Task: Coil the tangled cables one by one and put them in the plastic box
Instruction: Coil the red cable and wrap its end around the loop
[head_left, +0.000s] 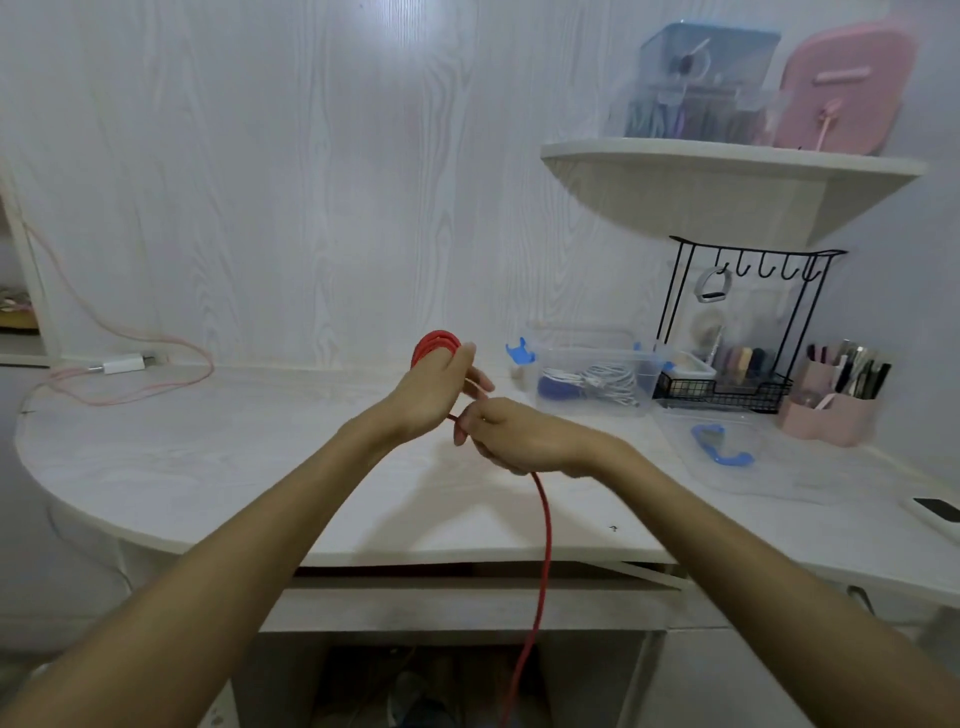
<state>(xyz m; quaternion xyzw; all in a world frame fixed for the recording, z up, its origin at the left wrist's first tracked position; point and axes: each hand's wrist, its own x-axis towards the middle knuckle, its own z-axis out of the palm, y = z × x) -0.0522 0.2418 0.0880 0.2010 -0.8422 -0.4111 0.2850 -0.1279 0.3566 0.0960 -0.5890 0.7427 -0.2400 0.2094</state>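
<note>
Both hands meet over the middle of the counter (208, 441). My left hand (431, 387) has a red coil wound around its fingers, the loops showing above the knuckles at about 12 o'clock from it. My right hand (506, 434), just beside it at 4 o'clock, is curled round the loose run of the same red cable (543, 530), feeding it toward the coil.

From that hand the cable drops at 6 o'clock, past the counter edge and out of view below. I judge it light and limp, soft enough to bend into tight loops, with a jacket that may spring open if I let go. Best hold: pinch across all the loops at once, not one strand.

At 2 o'clock from my hands stands the clear plastic box (644, 382), open, with a white coiled cable and something blue already inside. Its lid (748, 457), clear with blue clips, lies flat on the counter at 4 o'clock from the box. Smaller bins farther right hold pens and oddments.
</note>
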